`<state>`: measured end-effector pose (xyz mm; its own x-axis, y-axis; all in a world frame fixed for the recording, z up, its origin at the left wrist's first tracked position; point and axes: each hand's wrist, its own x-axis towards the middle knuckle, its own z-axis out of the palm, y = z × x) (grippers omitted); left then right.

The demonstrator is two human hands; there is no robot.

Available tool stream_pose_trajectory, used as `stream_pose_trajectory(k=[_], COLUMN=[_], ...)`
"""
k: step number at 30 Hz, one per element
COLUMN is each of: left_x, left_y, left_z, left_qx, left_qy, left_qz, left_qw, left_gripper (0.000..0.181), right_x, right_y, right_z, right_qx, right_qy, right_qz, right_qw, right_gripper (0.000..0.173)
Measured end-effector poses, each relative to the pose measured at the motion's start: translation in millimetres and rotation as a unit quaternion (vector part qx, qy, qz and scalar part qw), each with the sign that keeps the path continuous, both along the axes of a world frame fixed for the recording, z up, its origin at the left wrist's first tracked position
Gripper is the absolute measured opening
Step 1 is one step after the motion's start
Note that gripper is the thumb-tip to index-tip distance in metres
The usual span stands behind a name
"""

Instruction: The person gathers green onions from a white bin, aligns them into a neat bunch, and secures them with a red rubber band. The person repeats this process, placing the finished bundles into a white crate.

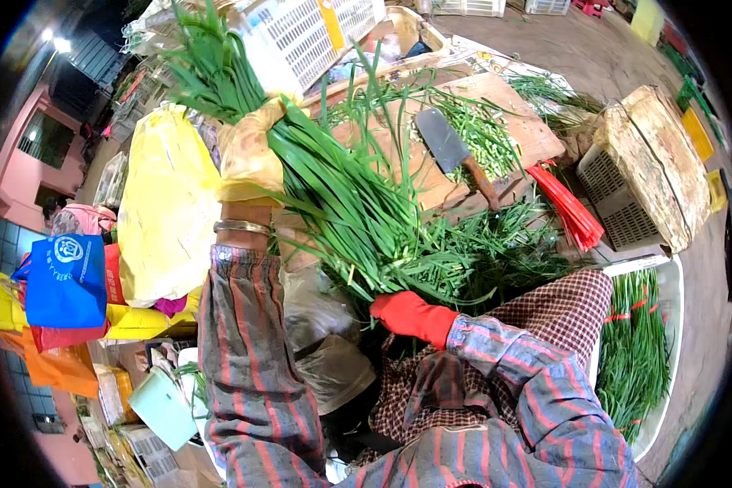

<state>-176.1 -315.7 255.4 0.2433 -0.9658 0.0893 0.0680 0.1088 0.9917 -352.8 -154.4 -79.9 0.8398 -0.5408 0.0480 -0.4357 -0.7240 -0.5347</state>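
My left hand (253,149), in a pale yellowish glove, is closed around a large bunch of long flat green leaves, likely garlic chives (348,195). The leafy ends stick out above that hand. At the lower end of the bunch is my right hand (412,317) in a red glove; its fingers are partly hidden by leaves, so its grip cannot be told. A cleaver with a wooden handle (444,140) lies on a wooden board (527,113) among cut stalk pieces (479,137). Red ties (567,210) lie right of the board, near loose green trimmings (494,250).
A white tub (676,317) with tied green bunches stands at the right, below a covered crate (653,165). A white plastic crate (305,36) is beyond the board. A yellow sack (165,207), a blue bag (67,280) and a mint-green bin (163,407) are at the left.
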Motion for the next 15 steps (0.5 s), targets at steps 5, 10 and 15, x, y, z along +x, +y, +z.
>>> stream_pose_trajectory(k=[5,10,15], left_x=[2,-17,-6], left_y=[5,30,46], left_z=[11,10,23], left_qx=[-0.101,-0.034,-0.064], left_qy=[-0.011,0.042,0.068], left_qz=[-0.044,-0.111,-0.191], left_qw=[0.994,0.992,0.977], left_gripper=[0.024,0.02,0.03], right_x=[-40,-61,-36], right_y=[30,-30,-98], right_z=[61,219,280], right_qx=[0.245,0.057,-0.172], right_qy=[0.199,-0.309,-0.332], right_qz=[0.129,-0.011,-0.099], right_qw=[0.94,0.949,0.922], right_gripper=[0.039,0.051,0.099])
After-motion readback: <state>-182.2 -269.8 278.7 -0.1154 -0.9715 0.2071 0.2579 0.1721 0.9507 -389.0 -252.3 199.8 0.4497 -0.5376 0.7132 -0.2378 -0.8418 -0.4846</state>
